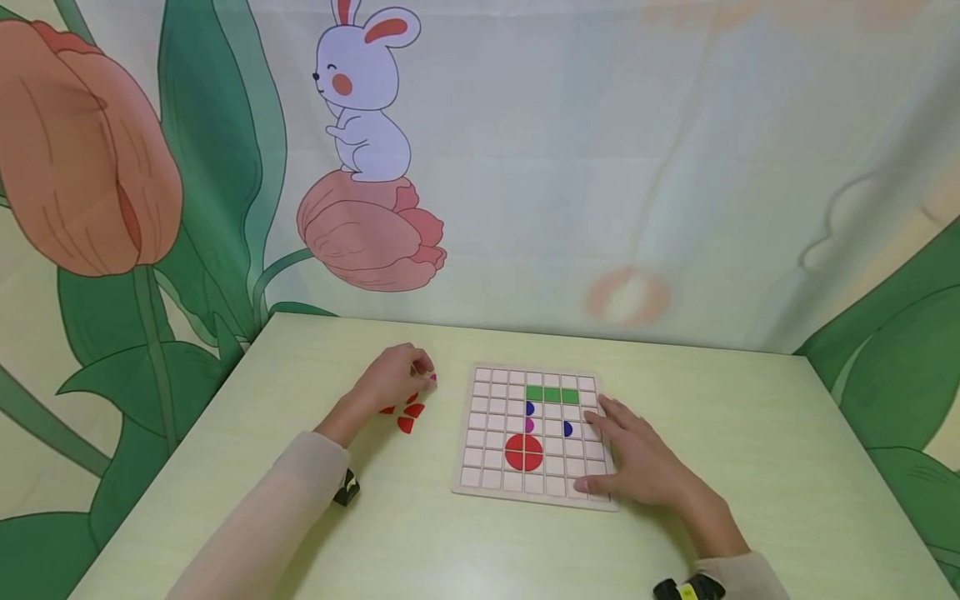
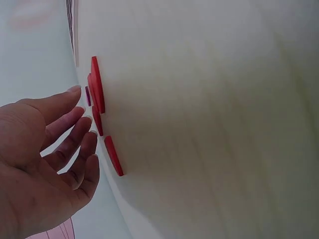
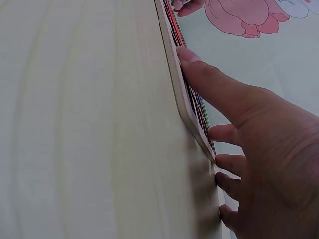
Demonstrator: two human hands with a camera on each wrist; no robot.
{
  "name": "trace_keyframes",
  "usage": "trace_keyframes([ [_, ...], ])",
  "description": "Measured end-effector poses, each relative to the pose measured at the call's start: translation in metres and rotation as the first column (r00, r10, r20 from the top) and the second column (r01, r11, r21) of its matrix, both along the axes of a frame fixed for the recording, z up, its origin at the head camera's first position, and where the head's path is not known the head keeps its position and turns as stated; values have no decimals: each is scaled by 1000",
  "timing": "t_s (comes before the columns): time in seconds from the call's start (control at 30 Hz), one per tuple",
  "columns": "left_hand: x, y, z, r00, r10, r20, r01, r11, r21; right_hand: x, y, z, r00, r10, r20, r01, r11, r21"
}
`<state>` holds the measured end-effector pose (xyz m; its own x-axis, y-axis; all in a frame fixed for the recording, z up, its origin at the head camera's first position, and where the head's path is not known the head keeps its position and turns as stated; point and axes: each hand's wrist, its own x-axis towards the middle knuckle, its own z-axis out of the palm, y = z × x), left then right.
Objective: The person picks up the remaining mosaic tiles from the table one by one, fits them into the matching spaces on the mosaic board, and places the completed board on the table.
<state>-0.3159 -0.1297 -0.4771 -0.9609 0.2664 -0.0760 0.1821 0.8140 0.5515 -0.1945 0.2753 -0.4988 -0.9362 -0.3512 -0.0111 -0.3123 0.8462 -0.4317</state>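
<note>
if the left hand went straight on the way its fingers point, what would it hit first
Most likely the pink piece just ahead of the left hand, though depth leaves any gap unclear; past it, the board.

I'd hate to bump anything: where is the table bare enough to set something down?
The pale yellow table is bare right of the right hand and this side of the square wooden grid board. Crowded: left of it, around the left hand and flat red wedge pieces.
</note>
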Motion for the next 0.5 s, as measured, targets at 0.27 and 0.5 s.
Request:
trace_keyframes([
  [0.27, -1, 6, -6, 999, 45, -5, -45, 998, -47, 0, 0, 0, 1000, 0, -1, 0, 1000, 2],
  [0.5, 0, 7, -4, 1000, -6, -14, 5, 1000, -27, 1, 0, 0, 1000, -4, 4, 4, 1000, -6],
])
